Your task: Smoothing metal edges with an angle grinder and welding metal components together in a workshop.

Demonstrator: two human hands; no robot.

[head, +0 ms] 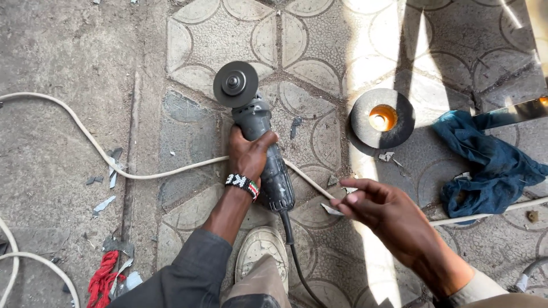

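The left hand (246, 154) clamps the heavy, rigid grinder (257, 134) mid-frame by its body, the safest hold, while the right hand (379, 208) hovers half-open, empty.

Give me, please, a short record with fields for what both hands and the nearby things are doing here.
left hand: grips the angle grinder by its body, disc up
right hand: open, holds nothing, hovers over the white cable
loose disc: flat on the patterned floor
blue cloth: crumpled, right of the loose disc
shoe: below the grinder
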